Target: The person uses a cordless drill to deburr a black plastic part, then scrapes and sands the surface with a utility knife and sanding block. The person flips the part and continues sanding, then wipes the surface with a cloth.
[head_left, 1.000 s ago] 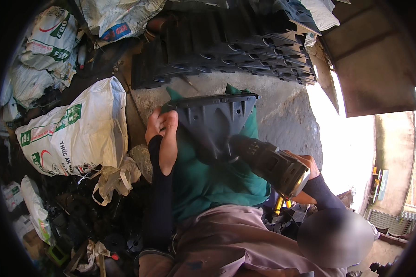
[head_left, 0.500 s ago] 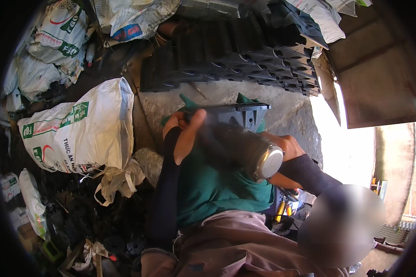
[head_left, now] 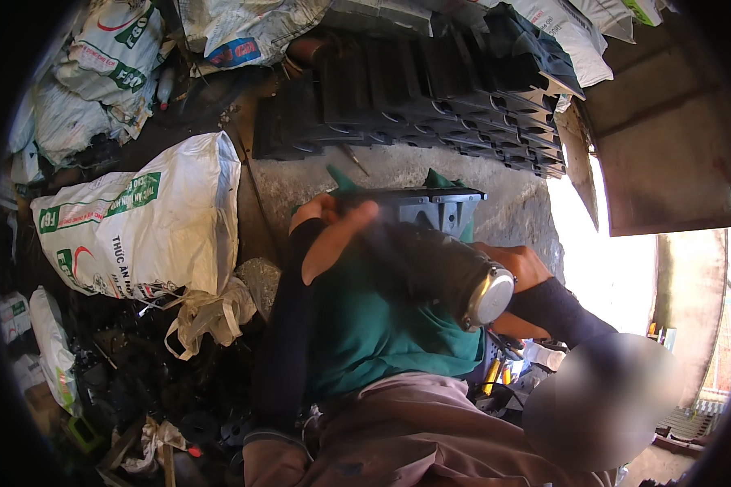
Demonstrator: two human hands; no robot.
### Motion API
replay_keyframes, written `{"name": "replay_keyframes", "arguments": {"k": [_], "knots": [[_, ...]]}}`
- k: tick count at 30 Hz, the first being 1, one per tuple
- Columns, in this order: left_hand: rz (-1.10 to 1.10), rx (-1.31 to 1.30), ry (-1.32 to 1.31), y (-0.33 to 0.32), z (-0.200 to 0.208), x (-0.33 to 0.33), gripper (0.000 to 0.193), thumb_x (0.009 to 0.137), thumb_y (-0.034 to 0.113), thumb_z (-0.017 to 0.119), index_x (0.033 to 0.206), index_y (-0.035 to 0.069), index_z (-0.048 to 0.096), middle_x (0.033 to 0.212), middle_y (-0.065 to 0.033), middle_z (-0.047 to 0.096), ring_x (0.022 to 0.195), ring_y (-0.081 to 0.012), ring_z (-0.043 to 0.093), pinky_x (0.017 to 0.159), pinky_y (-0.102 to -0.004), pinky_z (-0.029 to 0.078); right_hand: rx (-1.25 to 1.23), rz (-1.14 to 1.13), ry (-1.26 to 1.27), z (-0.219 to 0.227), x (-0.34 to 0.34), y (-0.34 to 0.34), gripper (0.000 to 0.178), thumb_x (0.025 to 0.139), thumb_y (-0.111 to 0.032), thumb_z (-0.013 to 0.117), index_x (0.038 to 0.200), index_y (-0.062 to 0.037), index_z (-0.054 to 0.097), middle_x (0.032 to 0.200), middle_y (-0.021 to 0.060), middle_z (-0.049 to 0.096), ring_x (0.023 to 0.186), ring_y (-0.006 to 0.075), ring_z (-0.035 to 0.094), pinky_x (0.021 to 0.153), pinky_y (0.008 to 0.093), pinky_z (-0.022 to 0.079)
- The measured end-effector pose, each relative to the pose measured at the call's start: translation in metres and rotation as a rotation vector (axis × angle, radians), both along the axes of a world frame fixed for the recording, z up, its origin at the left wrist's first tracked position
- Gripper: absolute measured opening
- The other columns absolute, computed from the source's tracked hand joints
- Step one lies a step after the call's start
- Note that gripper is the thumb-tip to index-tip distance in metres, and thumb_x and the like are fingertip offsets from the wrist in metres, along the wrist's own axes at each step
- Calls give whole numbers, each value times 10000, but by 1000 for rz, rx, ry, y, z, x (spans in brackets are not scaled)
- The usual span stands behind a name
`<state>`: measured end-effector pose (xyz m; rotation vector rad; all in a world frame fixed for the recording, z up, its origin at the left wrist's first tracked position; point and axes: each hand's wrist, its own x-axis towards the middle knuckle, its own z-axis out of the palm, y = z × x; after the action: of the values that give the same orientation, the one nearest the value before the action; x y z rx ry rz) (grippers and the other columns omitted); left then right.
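A black moulded plastic part [head_left: 434, 213] with a flat rim and ribbed side lies across my lap over green cloth [head_left: 357, 341]. My left hand [head_left: 333, 221] grips its left end, fingers curled at the edge and thumb stretched along it. In front of the part is a dark, blurred cylindrical body [head_left: 430, 268] with a round silver end cap [head_left: 492, 298]; its kind cannot be told. My right hand [head_left: 521, 266], bent at the knuckles, is closed beside and behind that cap. Its fingertips are hidden. Dark sleeves cover both my forearms.
Stacked black plastic parts [head_left: 406, 97] stand ahead on the floor. A white printed sack [head_left: 146, 223] and a clear plastic bag [head_left: 211, 316] lie at left, above dark clutter [head_left: 138, 365]. Yellow-handled tools [head_left: 493, 375] sit at right. A brown metal panel [head_left: 666, 162] stands far right.
The plastic part, the silver-capped body and both hands have shifted a little to the right, the cap also slightly down. My left hand keeps its hold. The view itself has moved slightly.
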<state>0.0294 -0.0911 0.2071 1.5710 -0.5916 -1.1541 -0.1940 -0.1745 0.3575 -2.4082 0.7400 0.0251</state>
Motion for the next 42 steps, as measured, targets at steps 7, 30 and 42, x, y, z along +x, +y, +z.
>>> {"name": "replay_keyframes", "arguments": {"k": [7, 30, 42], "knots": [[-96, 15, 102, 4, -9, 17, 660, 805, 559, 670, 1027, -61, 640, 839, -116, 669, 695, -158, 628, 650, -289, 495, 5, 92, -185, -5, -2, 6, 161, 735, -146, 712, 812, -13, 663, 749, 56, 679, 602, 171, 650, 528, 279, 508], [55, -3, 77, 1, -2, 2, 497, 816, 464, 713, 956, -8, 645, 808, -76, 642, 685, -165, 623, 634, -290, 484, 68, 123, 119, 0, 23, 14, 485, 630, -156, 747, 1067, -6, 599, 865, 188, 662, 788, 355, 679, 722, 399, 548], [-254, 209, -245, 8, -17, 1, 628, 753, 613, 688, 845, -9, 682, 740, -143, 680, 754, -247, 678, 705, -346, 526, 74, -3, -25, -36, -39, 30, 252, 727, -126, 704, 932, 6, 640, 813, 110, 674, 695, 211, 655, 633, 304, 529]]}}
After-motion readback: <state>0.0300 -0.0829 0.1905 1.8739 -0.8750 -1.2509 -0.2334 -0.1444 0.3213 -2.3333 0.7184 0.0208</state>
